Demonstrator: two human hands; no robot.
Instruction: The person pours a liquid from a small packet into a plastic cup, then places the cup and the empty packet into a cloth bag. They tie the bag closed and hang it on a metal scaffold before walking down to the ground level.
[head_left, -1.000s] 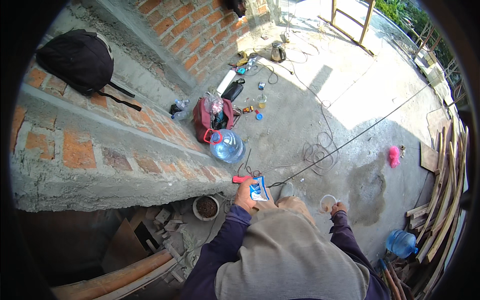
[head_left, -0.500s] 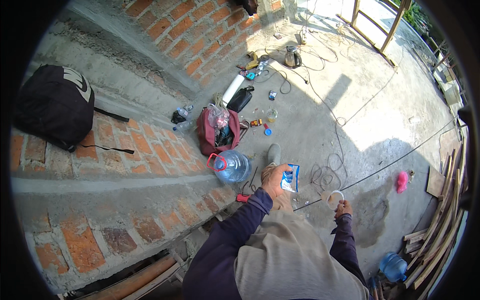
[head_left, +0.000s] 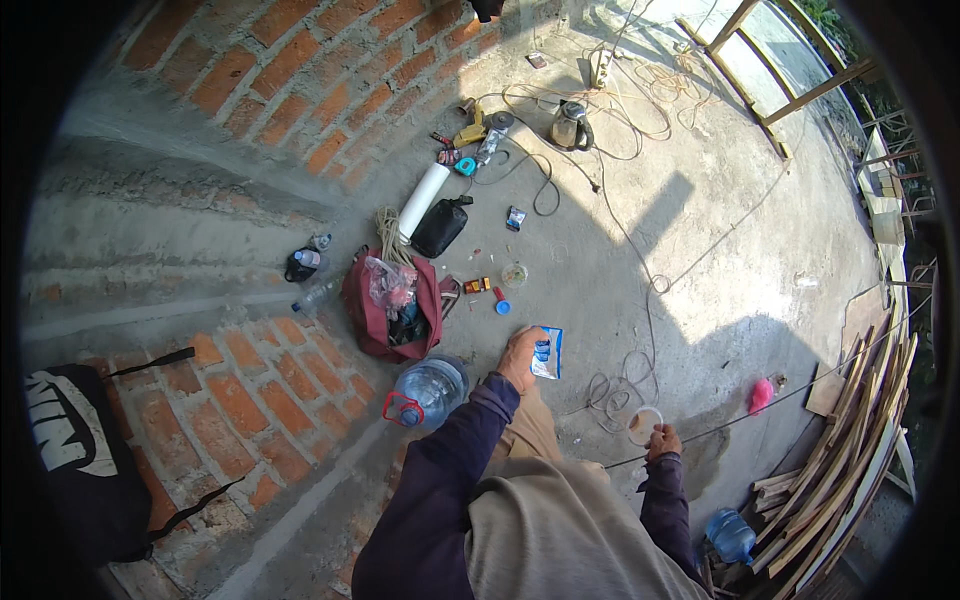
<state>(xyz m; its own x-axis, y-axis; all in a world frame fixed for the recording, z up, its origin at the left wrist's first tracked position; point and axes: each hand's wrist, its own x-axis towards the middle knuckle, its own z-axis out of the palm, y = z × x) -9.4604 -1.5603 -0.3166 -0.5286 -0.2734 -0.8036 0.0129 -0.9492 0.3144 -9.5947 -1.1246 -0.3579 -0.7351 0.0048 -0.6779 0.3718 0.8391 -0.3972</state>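
Observation:
My left hand grips a small blue-and-white packet, its printed side facing up. Out to the right, my right hand pinches a clear round plastic cup by its side; something brownish shows through it, and I cannot make out whether it is contents or floor. A large clear water jug with a red handle stands left of my left forearm. Beyond it lies an open maroon bag with a plastic bag and dark things inside.
A black backpack rests on the brick ledge at left. Farther off are a white roll, a black pouch, an electric kettle and loose cables. At right lie stacked wood strips, a blue-tinted jug and a pink bag.
My view has turned and shifted, so the backpack sits lower and the kettle and maroon bag farther left. Both hands keep hold of the packet and the cup.

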